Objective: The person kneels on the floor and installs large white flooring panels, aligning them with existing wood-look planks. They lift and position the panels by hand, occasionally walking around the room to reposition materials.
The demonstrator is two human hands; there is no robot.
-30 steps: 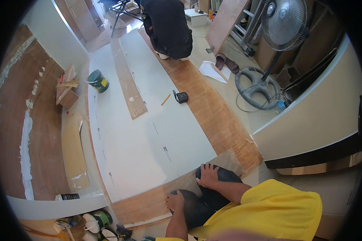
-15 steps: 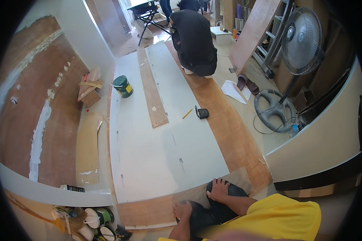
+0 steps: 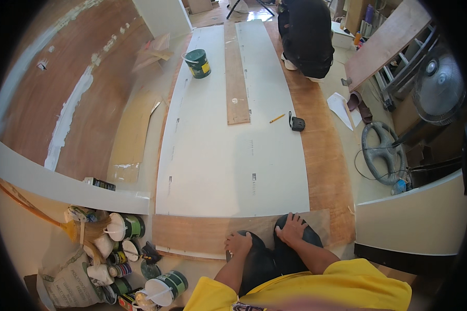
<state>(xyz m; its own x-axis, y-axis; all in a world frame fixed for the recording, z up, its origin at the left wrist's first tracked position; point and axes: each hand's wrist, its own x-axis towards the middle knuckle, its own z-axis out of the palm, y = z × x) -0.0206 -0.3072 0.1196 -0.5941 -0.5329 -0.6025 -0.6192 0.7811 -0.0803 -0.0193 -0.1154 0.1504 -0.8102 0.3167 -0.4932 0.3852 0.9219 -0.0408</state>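
My left hand (image 3: 238, 242) rests on my left knee with its fingers spread, holding nothing. On my right knee lies my right hand (image 3: 291, 229), also open. Just beyond my knees is a large white sheet (image 3: 212, 171), laid over brown plywood (image 3: 326, 166) on the floor. A wooden strip (image 3: 237, 93) lies lengthwise on the sheet's far half. To the right of that strip are a yellow pencil (image 3: 277, 118) and a black tape measure (image 3: 296, 123). Toward the far left of the sheet stands a green bucket (image 3: 197, 65).
A person in dark clothes (image 3: 307, 39) crouches at the far right. A standing fan (image 3: 439, 85), a ladder (image 3: 407, 62) and slippers (image 3: 360, 108) are on the right. Several paint cans (image 3: 135, 226), a broom (image 3: 70, 228) and a sack (image 3: 70, 280) crowd the near left.
My view has tilted down and turned left, so the sheet and fan sit farther right, and more cans show at the near left. Both hands stay on my knees.
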